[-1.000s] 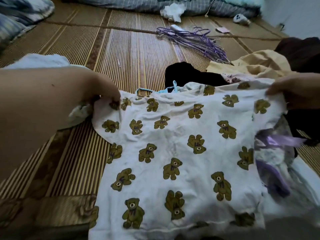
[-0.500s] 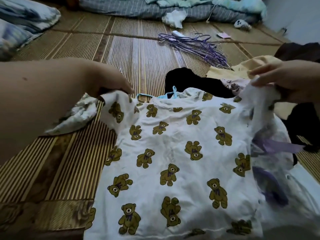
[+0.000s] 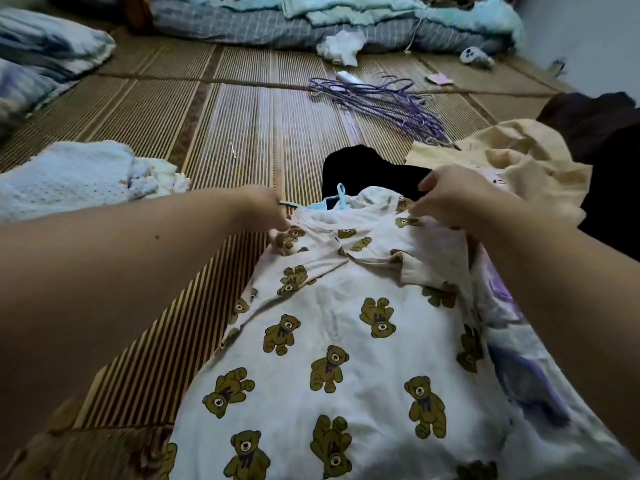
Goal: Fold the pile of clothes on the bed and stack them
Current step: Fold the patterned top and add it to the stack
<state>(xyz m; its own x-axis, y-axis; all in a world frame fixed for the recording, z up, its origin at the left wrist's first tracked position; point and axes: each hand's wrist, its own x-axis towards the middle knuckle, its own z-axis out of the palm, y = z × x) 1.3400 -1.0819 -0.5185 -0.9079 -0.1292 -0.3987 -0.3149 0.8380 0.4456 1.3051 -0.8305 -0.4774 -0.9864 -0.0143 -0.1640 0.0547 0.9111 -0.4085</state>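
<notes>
A white shirt printed with brown teddy bears (image 3: pixel 339 341) lies flat on the woven mat, collar away from me. Both its sleeves are folded inward across the chest. My left hand (image 3: pixel 266 209) pinches the left shoulder fold. At the right shoulder, near the collar, my right hand (image 3: pixel 450 199) grips the folded cloth. A light-blue strap garment (image 3: pixel 332 202) peeks out under the collar. Beneath the shirt at the right lies a white and purple garment (image 3: pixel 512 358). A pile of a black garment (image 3: pixel 363 171), a cream one (image 3: pixel 512 157) and a dark brown one (image 3: pixel 599 123) sits beyond.
A pale blue knitted cloth (image 3: pixel 76 174) lies at the left. Purple hangers (image 3: pixel 381 98) are scattered on the bamboo mat (image 3: pixel 225 116). Folded blankets (image 3: pixel 311 19) and a pillow (image 3: pixel 38 64) line the far edge, with a crumpled white cloth (image 3: pixel 341 46) near them.
Both hands have brought the outspread sleeves inward, so the shirt is now narrower. The hands sit much closer together near the collar.
</notes>
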